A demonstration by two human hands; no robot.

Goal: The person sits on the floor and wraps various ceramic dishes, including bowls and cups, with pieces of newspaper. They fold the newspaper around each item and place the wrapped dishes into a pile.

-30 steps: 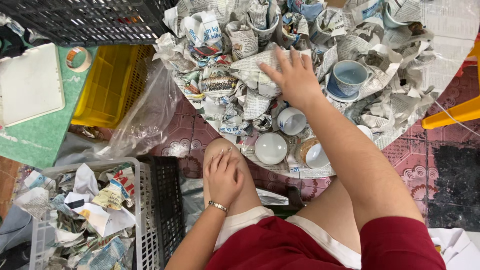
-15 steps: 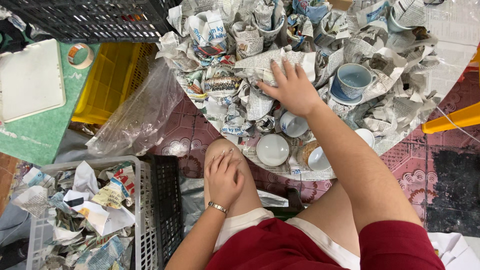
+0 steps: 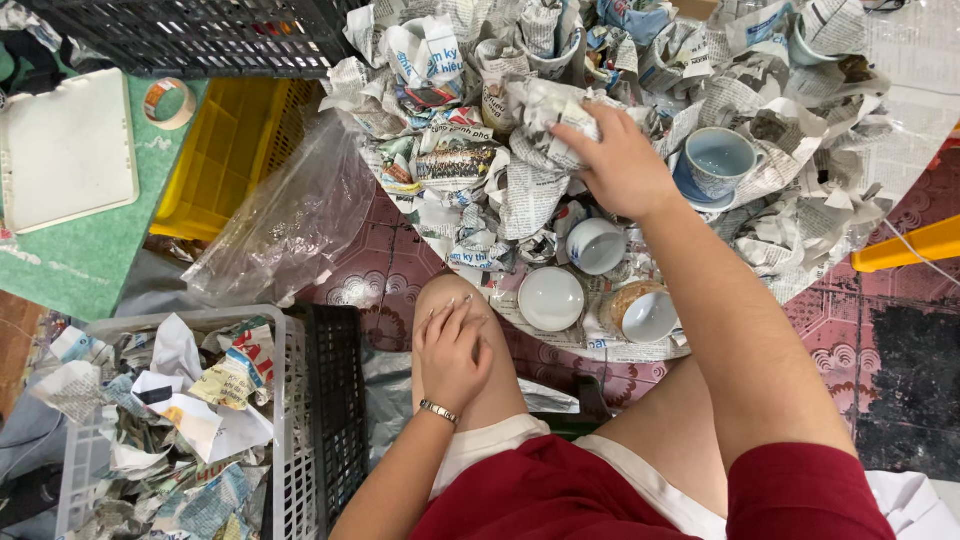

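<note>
Our hands among crumpled newsprint and glazed cups

From the head view, our right hand curls its fingers over a crumpled newspaper wad atop the paper heap, gripping it loosely; our left hand lies flat, fingers together and holding nothing, on the bare knee. Just below the wad sit a smooth white cup, a round saucer and a blue cup.

Left hand: flat, palm down, fingers together and extended, resting on the left knee; forearm bent back toward the torso, a band at the wrist. Right hand: arm extended forward, palm down, fingers curled closed around a wad of crumpled paper.
</note>
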